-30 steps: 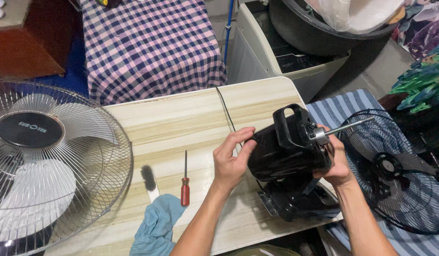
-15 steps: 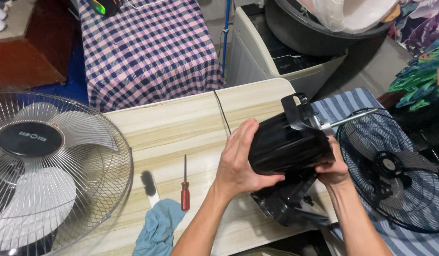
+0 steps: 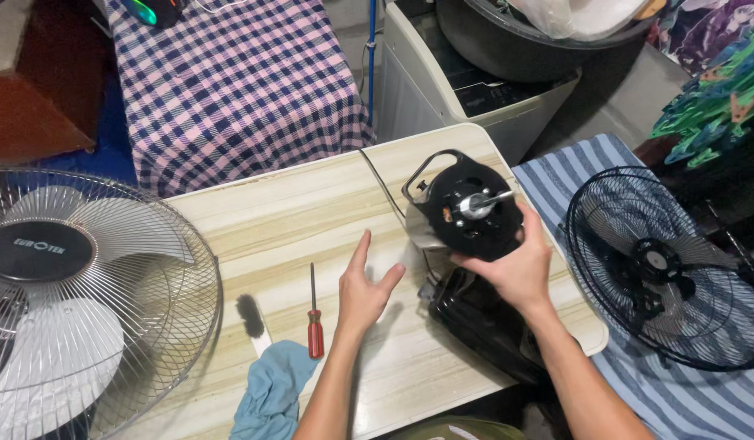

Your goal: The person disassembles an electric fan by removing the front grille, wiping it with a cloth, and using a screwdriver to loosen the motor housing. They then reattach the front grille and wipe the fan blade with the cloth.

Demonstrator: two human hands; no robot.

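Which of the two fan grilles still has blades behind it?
The silver wire grille on the left: pale blades show through it. The black grille on the right, lying on the striped cloth, shows only its hub.

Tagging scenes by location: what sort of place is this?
Likely a home utility corner used for fan repair: a washing machine, a checked cloth, and a work table with a screwdriver and fan motor.

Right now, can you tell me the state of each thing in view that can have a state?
Left hand: open, empty, over the table.
Right hand: gripping the black fan motor, shaft towards the camera.
Screwdriver: lying flat, untouched.
Brush: lying flat beside the blue cloth.
Black fan guard: detached, on the striped cloth.
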